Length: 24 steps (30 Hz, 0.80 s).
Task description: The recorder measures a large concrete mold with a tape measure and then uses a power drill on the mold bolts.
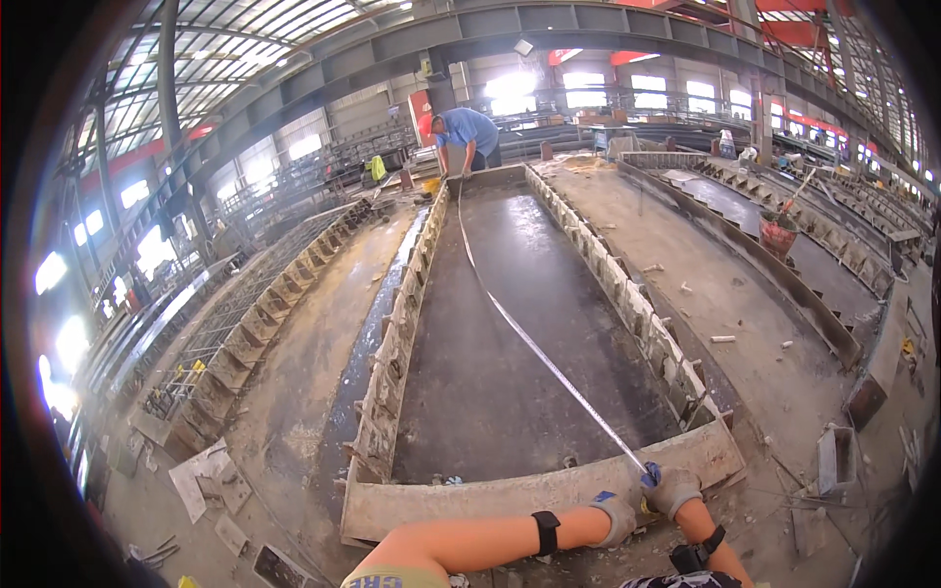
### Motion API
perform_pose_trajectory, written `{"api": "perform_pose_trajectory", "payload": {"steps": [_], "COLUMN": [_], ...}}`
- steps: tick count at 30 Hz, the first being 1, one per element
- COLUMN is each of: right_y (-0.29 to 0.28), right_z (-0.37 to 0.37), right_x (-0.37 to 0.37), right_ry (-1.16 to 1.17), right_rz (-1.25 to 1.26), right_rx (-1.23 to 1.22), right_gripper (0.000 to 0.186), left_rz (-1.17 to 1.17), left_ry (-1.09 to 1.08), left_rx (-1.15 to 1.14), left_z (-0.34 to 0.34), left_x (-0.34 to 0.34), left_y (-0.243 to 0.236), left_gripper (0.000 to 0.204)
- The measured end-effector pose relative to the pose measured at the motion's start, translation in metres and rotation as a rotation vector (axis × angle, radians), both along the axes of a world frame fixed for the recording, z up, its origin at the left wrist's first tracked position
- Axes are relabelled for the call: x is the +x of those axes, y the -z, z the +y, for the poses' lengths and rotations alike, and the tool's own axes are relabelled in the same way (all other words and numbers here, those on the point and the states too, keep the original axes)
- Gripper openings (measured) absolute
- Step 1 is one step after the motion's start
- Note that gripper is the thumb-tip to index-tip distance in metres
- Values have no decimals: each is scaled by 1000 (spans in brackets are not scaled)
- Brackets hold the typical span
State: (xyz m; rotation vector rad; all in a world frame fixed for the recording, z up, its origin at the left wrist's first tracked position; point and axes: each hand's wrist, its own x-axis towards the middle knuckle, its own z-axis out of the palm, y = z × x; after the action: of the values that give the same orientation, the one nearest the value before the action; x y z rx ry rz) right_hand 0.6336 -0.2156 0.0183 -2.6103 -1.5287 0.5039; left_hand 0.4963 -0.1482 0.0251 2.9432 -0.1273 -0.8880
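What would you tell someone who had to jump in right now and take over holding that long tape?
Left hand: gloved, resting on the near end wall of the long mould, beside the tape's end.
Right hand: gloved, gripping the tape measure at the near right corner.
The tape runs diagonally across the dark mould floor to the far left corner, where a person in blue bends over it.
Done: tape stretched corner to corner.
Left: I cannot see any reading taken.

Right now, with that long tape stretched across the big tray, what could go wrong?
The tape measure sags and curves between the gloved right hand and the far person, so the reading might come out off. It could slip from either end and whip back. The left hand rests by the mould's rough, crusted rim, which might scrape it.
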Motion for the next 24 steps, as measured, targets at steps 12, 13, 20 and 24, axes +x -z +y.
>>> {"api": "perform_pose_trajectory", "payload": {"steps": [12,13,20,24], "right_y": [2,4,15,21], "right_z": [-3,-4,-6,-5], "right_x": [1,2,6,7], "right_ry": [56,46,45,43], "right_rz": [13,19,54,69], "right_rx": [-21,-14,111,127], "right_gripper": [40,40,36,36], "left_rz": [-124,-127,-143,-146], "left_ry": [-330,-356,-500,-581], "left_rx": [-236,-264,-429,-533], "left_z": [-4,-3,1,2], "left_x": [18,19,21,23], "left_y": [57,60,74,79], "left_gripper": [30,31,34,36]}}
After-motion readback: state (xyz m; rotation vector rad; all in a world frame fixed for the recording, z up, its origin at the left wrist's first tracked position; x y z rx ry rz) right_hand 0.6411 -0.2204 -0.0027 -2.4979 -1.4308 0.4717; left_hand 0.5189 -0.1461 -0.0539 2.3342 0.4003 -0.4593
